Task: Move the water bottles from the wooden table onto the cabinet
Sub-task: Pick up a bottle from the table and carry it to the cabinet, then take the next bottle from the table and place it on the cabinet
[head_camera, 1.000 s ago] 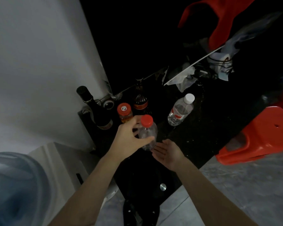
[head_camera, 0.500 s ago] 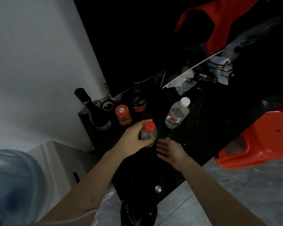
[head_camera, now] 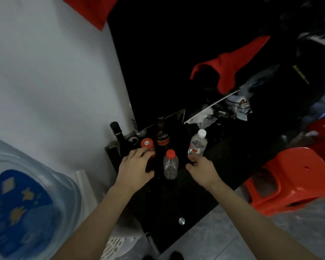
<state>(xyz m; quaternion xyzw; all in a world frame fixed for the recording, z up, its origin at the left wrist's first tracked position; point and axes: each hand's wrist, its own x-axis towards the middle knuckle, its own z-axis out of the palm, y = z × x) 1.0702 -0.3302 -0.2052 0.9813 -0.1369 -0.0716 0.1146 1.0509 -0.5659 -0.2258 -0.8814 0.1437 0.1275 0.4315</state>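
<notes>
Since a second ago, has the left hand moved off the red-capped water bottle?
Yes. The left hand has let go of the red-capped bottle and shifted left, its fingers now at the orange-lidded jar; the bottle stands alone between both hands.

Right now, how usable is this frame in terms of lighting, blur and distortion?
Head view: dim; the black cabinet top swallows detail; the red-capped bottle and white-capped bottle stay readable; the big water jug at left is soft; wide-angle bending tilts the wall edge.

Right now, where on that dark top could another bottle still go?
The bare stretch runs from the red-capped bottle toward the metal knob, and right of the white-capped bottle toward the red stool. The back left corner, around the dark wine bottle, is crowded.
</notes>
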